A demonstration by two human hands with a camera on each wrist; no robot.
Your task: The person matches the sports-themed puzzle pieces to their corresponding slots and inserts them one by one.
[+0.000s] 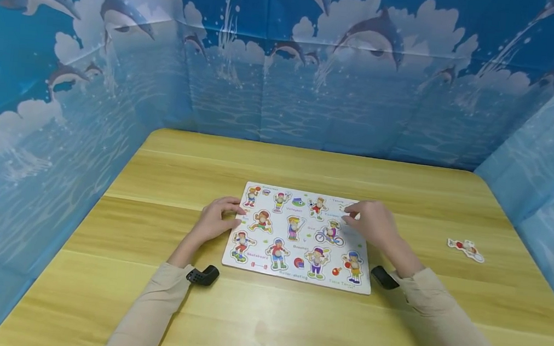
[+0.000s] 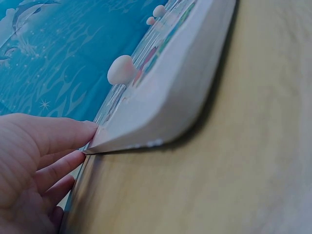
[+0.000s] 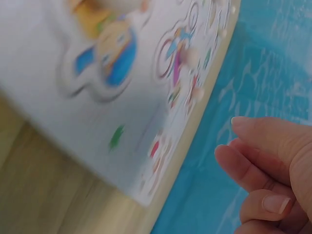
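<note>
Beige sleeves led forward from the near table edge to both hands, each wrist carrying a small black camera. Nearest the left hand [image 1: 217, 220] was the left edge of the white puzzle board [image 1: 301, 235]; its fingers [image 2: 73, 131] lay fairly straight against that edge, the fingertips touching the board's corner in the left wrist view, nothing clamped between them. The board lay flat on the wooden table [image 1: 157, 294], its rounded side wall close before that hand, with white peg knobs [image 2: 121, 68] standing up from the pieces just beyond the fingertips.

Over the board's far right part hovered the right hand [image 1: 374, 222], fingers curled loosely with the tips drawn toward the thumb above a spot near the upper right corner. Whether they pinched a peg there I could not tell; the right wrist view showed the fingers [image 3: 258, 165] bent and apart from the blurred board, holding nothing visible. Well off to the right of that hand, a loose puzzle piece [image 1: 466, 249] lay alone on the table. Farthest off, blue dolphin-printed cloth [image 1: 287, 58] walled the table on three sides.
</note>
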